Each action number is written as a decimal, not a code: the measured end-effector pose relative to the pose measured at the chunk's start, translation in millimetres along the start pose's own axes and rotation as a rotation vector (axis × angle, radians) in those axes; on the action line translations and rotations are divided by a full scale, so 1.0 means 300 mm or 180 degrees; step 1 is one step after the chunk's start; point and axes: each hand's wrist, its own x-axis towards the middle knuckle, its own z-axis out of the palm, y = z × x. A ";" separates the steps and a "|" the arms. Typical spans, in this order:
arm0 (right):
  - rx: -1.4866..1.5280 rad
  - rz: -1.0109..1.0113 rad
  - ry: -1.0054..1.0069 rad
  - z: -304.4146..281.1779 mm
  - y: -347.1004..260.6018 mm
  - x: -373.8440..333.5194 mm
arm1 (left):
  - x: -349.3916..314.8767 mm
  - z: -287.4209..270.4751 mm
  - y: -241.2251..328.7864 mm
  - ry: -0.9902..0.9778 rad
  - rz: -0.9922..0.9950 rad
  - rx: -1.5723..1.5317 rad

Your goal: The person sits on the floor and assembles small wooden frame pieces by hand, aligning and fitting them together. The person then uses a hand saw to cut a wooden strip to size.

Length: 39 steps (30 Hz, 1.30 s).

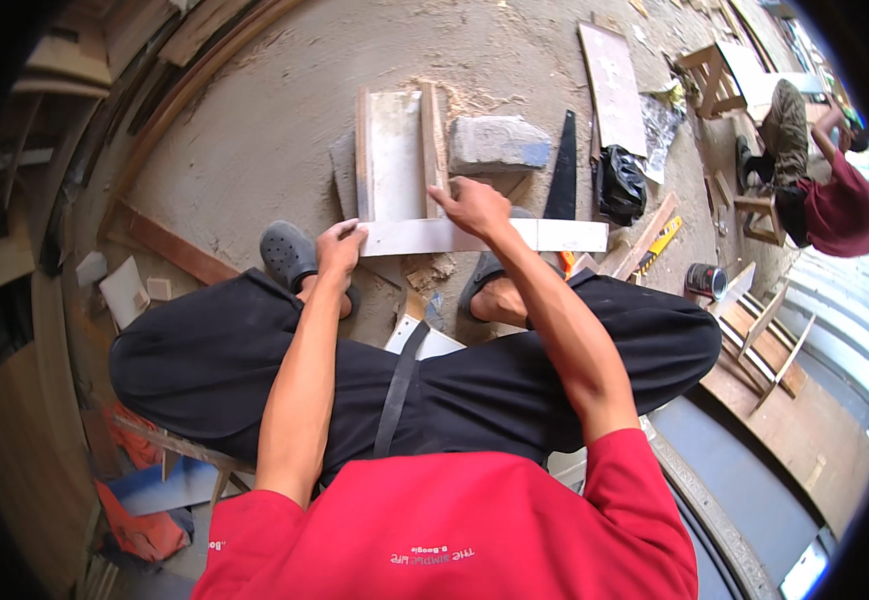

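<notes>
A dusty grey-brown floor (245, 130) spreads across the upper middle. Wooden framework (53, 310) lines the dim left edge; upper right, a pale-topped table (740, 72) and wooden stool (758, 204); far right, brightly lit ribbed sheeting (843, 310).

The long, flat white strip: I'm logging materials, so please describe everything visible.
The long, flat white strip is narrow and straight-edged, with small dark specks; its material may be painted wood. It lies crosswise at the near end of a pale, wooden-sided channel. The bare left hand holds its left end; the bare right hand crosses its middle, though whether it grips there is unclear. Its right part overlaps a black, tapering saw blade.
</notes>
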 end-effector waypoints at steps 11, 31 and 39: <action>0.0016 0.0141 -0.0607 0.045 -0.040 0.030 | 0.026 -0.010 -0.019 -0.0247 -0.0366 -0.0572; 0.0452 -0.0447 0.0120 0.012 0.135 0.108 | 0.036 0.003 -0.041 -0.0082 -0.0164 -0.0453; 0.1213 -0.0570 0.0241 0.007 0.072 -0.079 | 0.022 0.013 -0.039 0.0094 -0.0199 -0.0632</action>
